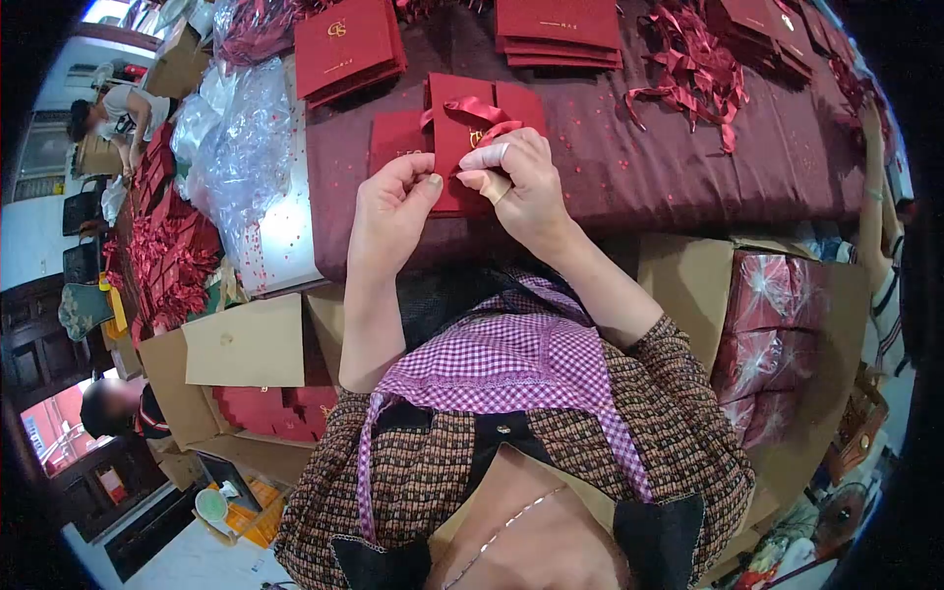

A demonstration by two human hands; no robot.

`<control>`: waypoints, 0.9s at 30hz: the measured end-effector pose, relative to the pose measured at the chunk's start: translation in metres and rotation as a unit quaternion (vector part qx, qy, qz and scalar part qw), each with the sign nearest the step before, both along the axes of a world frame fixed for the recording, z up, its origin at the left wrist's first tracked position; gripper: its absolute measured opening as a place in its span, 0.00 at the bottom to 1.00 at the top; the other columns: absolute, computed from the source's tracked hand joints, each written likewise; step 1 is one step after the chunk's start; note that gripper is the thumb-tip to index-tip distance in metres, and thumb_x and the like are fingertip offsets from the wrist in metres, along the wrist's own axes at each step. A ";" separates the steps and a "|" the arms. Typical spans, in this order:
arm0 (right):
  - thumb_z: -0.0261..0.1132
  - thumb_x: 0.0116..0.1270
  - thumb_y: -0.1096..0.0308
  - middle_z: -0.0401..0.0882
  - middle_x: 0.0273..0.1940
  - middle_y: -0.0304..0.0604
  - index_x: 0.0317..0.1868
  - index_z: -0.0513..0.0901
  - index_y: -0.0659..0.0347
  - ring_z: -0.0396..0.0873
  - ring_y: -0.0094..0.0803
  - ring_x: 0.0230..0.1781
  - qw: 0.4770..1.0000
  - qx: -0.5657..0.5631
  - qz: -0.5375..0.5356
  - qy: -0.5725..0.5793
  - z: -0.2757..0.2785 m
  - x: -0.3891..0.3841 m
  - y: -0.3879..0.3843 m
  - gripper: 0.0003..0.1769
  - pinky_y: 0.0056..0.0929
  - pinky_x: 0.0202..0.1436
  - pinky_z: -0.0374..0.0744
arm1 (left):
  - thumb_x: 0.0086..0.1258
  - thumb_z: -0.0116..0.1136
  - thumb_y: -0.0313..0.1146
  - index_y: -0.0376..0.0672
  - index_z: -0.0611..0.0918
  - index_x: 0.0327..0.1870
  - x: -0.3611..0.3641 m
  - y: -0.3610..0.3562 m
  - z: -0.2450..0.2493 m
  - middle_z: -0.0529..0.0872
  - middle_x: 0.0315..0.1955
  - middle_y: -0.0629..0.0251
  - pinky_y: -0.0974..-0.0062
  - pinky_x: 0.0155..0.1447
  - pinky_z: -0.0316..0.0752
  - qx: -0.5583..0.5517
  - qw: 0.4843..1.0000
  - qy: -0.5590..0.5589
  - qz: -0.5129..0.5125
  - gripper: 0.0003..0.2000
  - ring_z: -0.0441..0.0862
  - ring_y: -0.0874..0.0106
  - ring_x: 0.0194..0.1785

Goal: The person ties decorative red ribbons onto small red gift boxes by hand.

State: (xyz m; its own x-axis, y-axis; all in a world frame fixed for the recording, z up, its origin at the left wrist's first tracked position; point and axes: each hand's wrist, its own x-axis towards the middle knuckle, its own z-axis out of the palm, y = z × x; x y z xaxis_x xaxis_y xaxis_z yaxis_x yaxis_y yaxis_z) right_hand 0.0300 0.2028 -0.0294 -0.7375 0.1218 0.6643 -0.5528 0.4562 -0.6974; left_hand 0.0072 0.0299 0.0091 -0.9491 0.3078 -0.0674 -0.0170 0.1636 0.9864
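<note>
A red gift bag [450,123] with gold lettering and a shiny red ribbon [472,106] lies before me on the table, on top of other red bags. My left hand [388,211] is closed, with thumb and forefinger pinched at the bag's left edge. Over the right part of the bag, my right hand [521,182] is also closed, fingers curled and tips pressed together. The ribbon loops up to its knuckles. What these fingertips pinch is too small to make out. Pale tape wraps two of the right fingers.
Stacks of red bags [349,49] and a heap of red ribbons [693,74] lie on the dark red tablecloth [590,177]. Clear plastic wrap [241,147] covers the left side. Cardboard boxes [246,344] flank me; the right one holds plastic-wrapped red packs [772,339]. Other people work nearby.
</note>
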 end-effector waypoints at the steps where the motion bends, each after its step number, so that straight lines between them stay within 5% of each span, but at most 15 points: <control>1: 0.74 0.51 0.67 0.80 0.30 0.35 0.31 0.81 0.56 0.74 0.35 0.36 1.000 -0.002 -0.005 0.000 0.000 0.000 0.000 0.09 0.33 0.44 0.67 | 0.67 0.58 0.21 0.32 0.80 0.51 0.000 0.000 -0.001 0.83 0.38 0.69 0.86 0.45 0.72 0.004 1.000 0.002 0.005 0.12 0.77 0.83 0.37; 15: 0.73 0.51 0.70 0.79 0.30 0.37 0.31 0.80 0.57 0.74 0.37 0.36 0.999 0.014 -0.031 0.021 -0.001 0.000 -0.006 0.09 0.36 0.45 0.68 | 0.67 0.59 0.22 0.33 0.81 0.47 0.007 0.005 0.001 0.79 0.32 0.74 0.85 0.39 0.70 0.005 0.999 0.034 0.014 0.10 0.72 0.84 0.33; 23: 0.71 0.48 0.73 0.76 0.31 0.38 0.33 0.78 0.56 0.73 0.40 0.36 0.977 0.154 -0.126 0.073 0.007 0.007 -0.013 0.12 0.38 0.45 0.68 | 0.66 0.58 0.21 0.33 0.82 0.45 0.011 0.015 -0.004 0.81 0.31 0.72 0.84 0.39 0.72 -0.038 0.995 0.081 0.043 0.08 0.74 0.83 0.32; 27: 0.72 0.49 0.74 0.78 0.30 0.39 0.31 0.78 0.57 0.74 0.40 0.35 0.994 0.058 -0.085 0.028 0.004 0.003 -0.013 0.11 0.38 0.43 0.68 | 0.65 0.58 0.20 0.32 0.81 0.43 0.012 0.018 -0.004 0.81 0.30 0.72 0.83 0.39 0.72 -0.014 0.992 0.113 0.056 0.07 0.74 0.83 0.32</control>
